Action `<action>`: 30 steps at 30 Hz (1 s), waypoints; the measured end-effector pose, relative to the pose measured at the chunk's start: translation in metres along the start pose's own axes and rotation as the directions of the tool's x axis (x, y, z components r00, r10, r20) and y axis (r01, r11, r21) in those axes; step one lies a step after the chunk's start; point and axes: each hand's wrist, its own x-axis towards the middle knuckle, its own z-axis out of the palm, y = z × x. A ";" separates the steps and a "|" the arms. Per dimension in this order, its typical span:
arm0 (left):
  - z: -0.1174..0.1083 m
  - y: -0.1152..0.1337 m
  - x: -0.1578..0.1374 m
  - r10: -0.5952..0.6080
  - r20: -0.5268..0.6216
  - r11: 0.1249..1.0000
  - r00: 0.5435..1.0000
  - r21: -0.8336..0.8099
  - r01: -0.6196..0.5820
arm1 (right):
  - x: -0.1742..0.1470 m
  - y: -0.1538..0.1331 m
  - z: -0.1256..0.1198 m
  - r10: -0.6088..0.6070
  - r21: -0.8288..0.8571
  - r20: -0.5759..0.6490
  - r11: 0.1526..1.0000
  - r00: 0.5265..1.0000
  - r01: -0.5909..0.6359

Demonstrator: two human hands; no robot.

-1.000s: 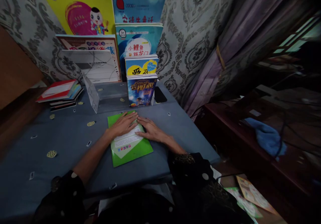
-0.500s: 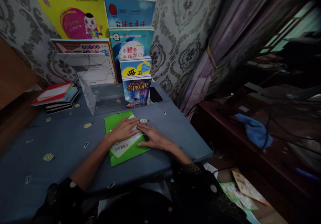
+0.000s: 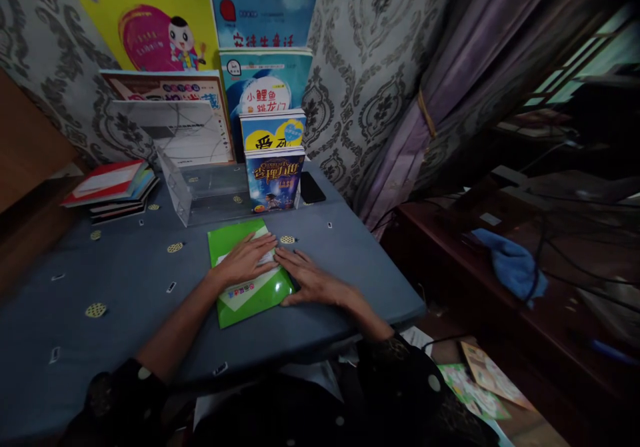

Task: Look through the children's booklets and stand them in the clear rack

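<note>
A green book with a pale panel lies on the blue-grey tablecloth in front of me. My left hand rests flat across its upper middle, fingers stretched toward the right edge. Along that right edge is my right hand, fingers extended and slightly apart, thumb by the book's lower right side. Its fingertips come close to those of my left hand. Part of the cover and most of the right edge are hidden under the hands.
Behind the book stands a clear tiered rack with several upright books, a dark blue one in front. A black phone lies to its right. Stacked books sit at the left. A blue cloth lies on dark red furniture.
My right hand has slid a little to the right, and its thumb has moved from the cover to the book's edge. My left hand stays on the book.
</note>
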 end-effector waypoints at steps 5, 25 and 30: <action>-0.001 -0.008 0.001 -0.035 0.005 0.999 0.999 0.028 0.035 | 0.005 0.004 0.000 -0.012 0.001 -0.020 1.000 1.000 0.012; 0.004 -0.006 -0.002 -0.028 -0.008 0.997 1.000 0.077 0.029 | 0.010 0.012 0.008 -0.050 0.000 -0.152 0.999 0.987 0.051; 0.001 -0.002 -0.003 0.001 -0.007 0.996 1.000 0.090 0.000 | 0.009 0.012 0.010 -0.049 -0.013 -0.189 0.999 0.981 0.047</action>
